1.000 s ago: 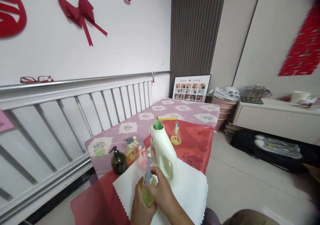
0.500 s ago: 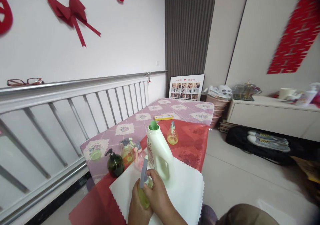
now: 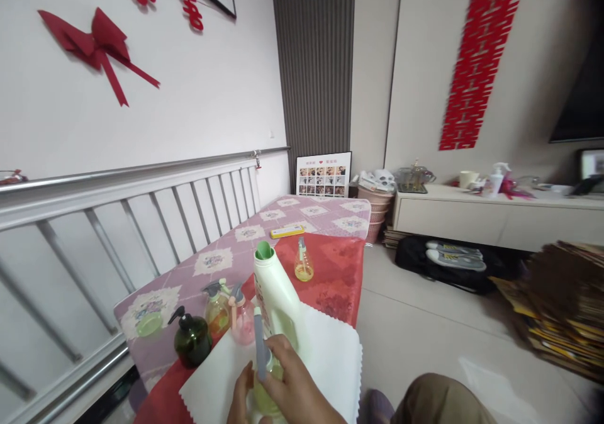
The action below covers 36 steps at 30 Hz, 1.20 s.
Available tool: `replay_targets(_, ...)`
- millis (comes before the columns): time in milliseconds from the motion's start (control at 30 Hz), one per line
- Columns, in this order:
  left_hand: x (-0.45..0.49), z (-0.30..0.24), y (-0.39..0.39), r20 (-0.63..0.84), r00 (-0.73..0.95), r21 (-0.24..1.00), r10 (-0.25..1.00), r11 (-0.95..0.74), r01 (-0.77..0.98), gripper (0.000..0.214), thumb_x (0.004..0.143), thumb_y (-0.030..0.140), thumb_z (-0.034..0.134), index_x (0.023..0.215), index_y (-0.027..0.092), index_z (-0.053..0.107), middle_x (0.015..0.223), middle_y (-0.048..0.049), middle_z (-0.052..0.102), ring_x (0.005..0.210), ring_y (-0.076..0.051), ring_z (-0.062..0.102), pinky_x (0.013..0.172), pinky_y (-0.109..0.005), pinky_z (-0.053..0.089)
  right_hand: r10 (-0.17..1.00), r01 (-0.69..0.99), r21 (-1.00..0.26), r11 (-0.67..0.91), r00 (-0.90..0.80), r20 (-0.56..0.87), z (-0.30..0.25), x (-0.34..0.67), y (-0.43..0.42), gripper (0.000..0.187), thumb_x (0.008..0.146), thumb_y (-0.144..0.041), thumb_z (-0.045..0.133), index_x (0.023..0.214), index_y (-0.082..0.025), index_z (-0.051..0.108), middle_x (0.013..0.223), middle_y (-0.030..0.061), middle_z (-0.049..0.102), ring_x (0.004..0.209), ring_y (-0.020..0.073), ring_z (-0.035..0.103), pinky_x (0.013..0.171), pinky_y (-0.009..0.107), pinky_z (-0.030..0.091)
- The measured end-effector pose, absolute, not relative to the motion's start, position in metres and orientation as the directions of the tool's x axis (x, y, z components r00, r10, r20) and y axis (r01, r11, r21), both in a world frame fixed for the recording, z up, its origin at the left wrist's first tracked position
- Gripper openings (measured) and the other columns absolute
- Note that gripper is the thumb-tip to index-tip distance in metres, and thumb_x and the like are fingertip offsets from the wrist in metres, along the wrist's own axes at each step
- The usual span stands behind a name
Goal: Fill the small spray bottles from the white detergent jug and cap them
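Observation:
Low in the head view, a small spray bottle (image 3: 267,400) of yellow-green liquid with a grey spray head stands between my hands. My right hand (image 3: 296,383) is closed about its neck and spray head, thumb and fingers on either side. My left hand (image 3: 241,396) curls round the lower body from the left; its lower part is cut off by the frame. Just behind rises a big pale-green detergent jug (image 3: 279,292), its green-lined mouth uncapped. To the left are a pink spray bottle (image 3: 243,322), a clear spray bottle (image 3: 218,314) and a dark green pump bottle (image 3: 192,342).
A white scalloped mat (image 3: 330,348) lies on a red cloth (image 3: 337,260). Farther back are a teardrop spray bottle (image 3: 304,267) and a yellow flat box (image 3: 287,231). A green cap (image 3: 149,324) sits at the left, near the white radiator (image 3: 160,223).
My view has turned right, so the things appear farther left. The spray bottle looks more upright, and my left hand's fingers look looser around it.

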<state>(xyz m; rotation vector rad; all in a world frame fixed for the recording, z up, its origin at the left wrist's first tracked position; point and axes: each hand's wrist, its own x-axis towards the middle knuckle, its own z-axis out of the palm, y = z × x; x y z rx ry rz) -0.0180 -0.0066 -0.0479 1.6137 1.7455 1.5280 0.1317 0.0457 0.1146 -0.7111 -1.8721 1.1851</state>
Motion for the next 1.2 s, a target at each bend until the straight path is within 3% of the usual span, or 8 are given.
replay_targets(133, -0.024, -0.055, -0.006, 0.395, -0.323, 0.843, 0.860, -0.200, 0.499, 0.074, 0.086, 0.069, 0.037, 0.135, 0.014, 0.044, 0.126, -0.0173, 0.064, 0.117, -0.028, 0.063, 0.100, -0.041, 0.051, 0.723, 0.044, -0.924, 0.379, -0.637, 0.266, 0.131, 0.164, 0.053, 0.026, 0.081, -0.015, 0.063, 0.106, -0.020, 0.067, 0.102, 0.0037, 0.062, 0.101, 0.0211, 0.061, 0.092, 0.033, 0.045)
replay_targets(400, -0.034, -0.047, -0.015, 0.289, -0.256, 0.838, 0.922, -0.114, 0.534, 0.056, 0.089, 0.053, 0.045, 0.133, 0.018, 0.047, 0.126, -0.0141, 0.065, 0.119, -0.027, 0.062, 0.104, -0.047, 0.049, 0.615, 0.071, -0.965, 0.253, -0.782, 0.104, 0.129, 0.193, 0.062, 0.040, 0.080, -0.015, 0.061, 0.119, -0.023, 0.065, 0.118, 0.0032, 0.070, 0.115, 0.0253, 0.060, 0.102, 0.039, 0.041)
replay_targets(467, -0.032, -0.043, -0.016, 0.268, -0.269, 0.843, 0.925, -0.091, 0.530, 0.055, 0.090, 0.052, 0.044, 0.133, 0.018, 0.047, 0.126, -0.0138, 0.066, 0.119, -0.026, 0.061, 0.104, -0.047, 0.048, 0.644, 0.071, -0.973, 0.220, -0.760, 0.090, 0.123, 0.194, 0.059, 0.053, 0.077, -0.014, 0.065, 0.129, -0.023, 0.058, 0.130, 0.0056, 0.065, 0.124, 0.0261, 0.055, 0.109, 0.041, 0.036)
replay_targets(567, -0.028, -0.038, -0.017, 0.247, -0.282, 0.851, 0.927, -0.068, 0.521, 0.056, 0.089, 0.053, 0.044, 0.132, 0.017, 0.047, 0.124, -0.0141, 0.066, 0.118, -0.026, 0.062, 0.103, -0.046, 0.049, 0.744, 0.111, -0.987, 0.118, -0.668, 0.014, 0.105, 0.192, 0.048, 0.087, 0.067, -0.017, 0.075, 0.145, -0.022, 0.037, 0.151, 0.0116, 0.045, 0.140, 0.0289, 0.038, 0.117, 0.047, 0.024)
replay_targets(667, -0.027, -0.034, -0.018, 0.230, -0.284, 0.855, 0.931, -0.054, 0.516, 0.055, 0.089, 0.051, 0.044, 0.132, 0.017, 0.047, 0.124, -0.0142, 0.066, 0.118, -0.026, 0.061, 0.105, -0.046, 0.047, 0.837, 0.164, -0.983, 0.076, -0.546, -0.026, 0.076, 0.185, 0.033, 0.104, 0.058, -0.011, 0.078, 0.148, -0.022, 0.027, 0.155, 0.0146, 0.037, 0.144, 0.0306, 0.032, 0.118, 0.050, 0.023)
replay_targets(867, -0.023, -0.026, -0.020, 0.222, -0.297, 0.867, 0.929, -0.049, 0.496, 0.053, 0.089, 0.049, 0.043, 0.131, 0.017, 0.048, 0.122, -0.0143, 0.066, 0.117, -0.027, 0.061, 0.106, -0.049, 0.045, 0.903, 0.230, -0.948, 0.222, -0.415, 0.111, 0.042, 0.170, 0.024, 0.089, 0.055, -0.006, 0.068, 0.137, -0.018, 0.035, 0.139, 0.0170, 0.050, 0.134, 0.0329, 0.045, 0.114, 0.051, 0.030)
replay_targets(1100, -0.020, -0.017, -0.016, 0.182, -0.312, 0.899, 0.933, -0.029, 0.438, 0.055, 0.088, 0.052, 0.043, 0.128, 0.015, 0.050, 0.125, -0.0158, 0.065, 0.119, -0.028, 0.060, 0.108, -0.052, 0.042, 0.789, 0.149, -0.976, 0.158, -0.614, 0.034, 0.075, 0.180, 0.028, 0.075, 0.060, -0.010, 0.067, 0.129, -0.019, 0.041, 0.118, 0.0079, 0.065, 0.105, 0.0253, 0.064, 0.093, 0.039, 0.050)
replay_targets(1200, -0.022, -0.010, -0.018, 0.185, -0.382, 0.926, 0.905, -0.031, 0.375, 0.056, 0.087, 0.056, 0.043, 0.124, 0.015, 0.053, 0.127, -0.0161, 0.064, 0.122, -0.029, 0.058, 0.109, -0.052, 0.042, 0.736, 0.109, -0.991, 0.079, -0.677, -0.015, 0.093, 0.189, 0.027, 0.081, 0.059, -0.009, 0.068, 0.135, -0.018, 0.040, 0.125, 0.0085, 0.062, 0.110, 0.0244, 0.062, 0.096, 0.035, 0.049)
